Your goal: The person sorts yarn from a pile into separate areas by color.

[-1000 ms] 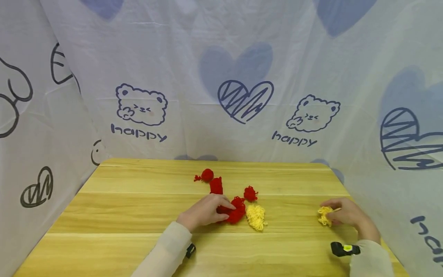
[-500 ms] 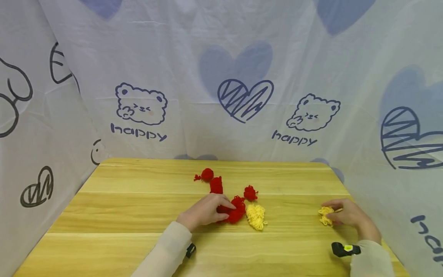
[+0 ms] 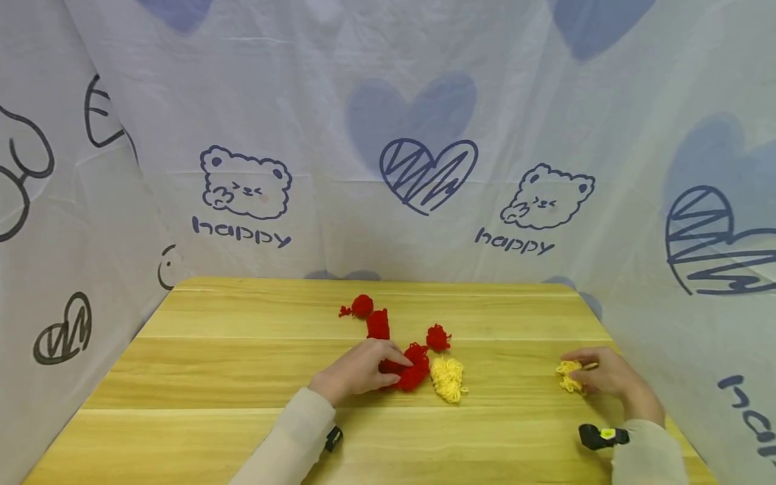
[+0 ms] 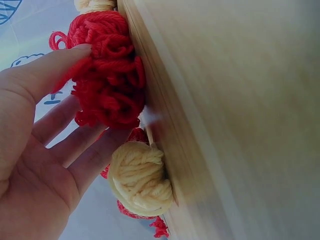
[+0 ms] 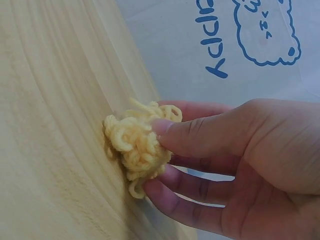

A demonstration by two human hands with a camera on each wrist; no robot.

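My left hand (image 3: 362, 369) grips a loopy red yarn bundle (image 3: 415, 369) on the table, thumb on one side and fingers on the other. The left wrist view shows this red bundle (image 4: 107, 75) close up, and a pale yellow yarn ball (image 4: 137, 177) beside the fingertips, which the hand hides in the head view. At the table's right side my right hand (image 3: 613, 377) pinches a small yellow yarn clump (image 3: 568, 376). In the right wrist view, the thumb presses on this looped clump (image 5: 137, 147) with fingers behind it; it sits low at the wooden surface.
A larger yellow yarn bundle (image 3: 448, 380) lies just right of the red one. Behind are a small red yarn clump (image 3: 438, 338), a red yarn roll (image 3: 378, 324) and a red ball (image 3: 362, 306) with a loose tail. A printed white curtain (image 3: 327, 222) surrounds the wooden table (image 3: 200, 377).
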